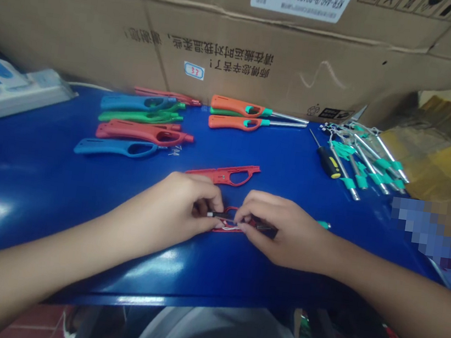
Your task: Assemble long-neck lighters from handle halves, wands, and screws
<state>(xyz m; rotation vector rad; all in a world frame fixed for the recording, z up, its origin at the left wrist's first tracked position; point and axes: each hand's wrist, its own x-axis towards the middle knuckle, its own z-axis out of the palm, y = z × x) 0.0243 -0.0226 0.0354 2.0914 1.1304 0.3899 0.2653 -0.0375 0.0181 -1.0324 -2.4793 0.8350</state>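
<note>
Close to the table's front edge, my left hand [187, 205] has its fingers curled round the left part of a red lighter casing half [221, 230]. My right hand [284, 229] is closed in a pinch over the right part of the same casing, thumb and forefinger together. Between the fingertips show a small black part [219, 216] with a pale end and a thin white wire [230, 228]. The fingers hide most of the casing, and exactly what the right fingertips pinch cannot be made out. Just beyond lies another red casing half [228, 176], its hollow side up.
Red, green and blue lighter casings [128, 149] lie at the back left, orange lighters [235, 123] at back centre. A screwdriver [329, 162] and metal tubes with teal collars [375, 169] are on the right. A cardboard box [101, 36] walls the back; a power strip [32, 91] stands left.
</note>
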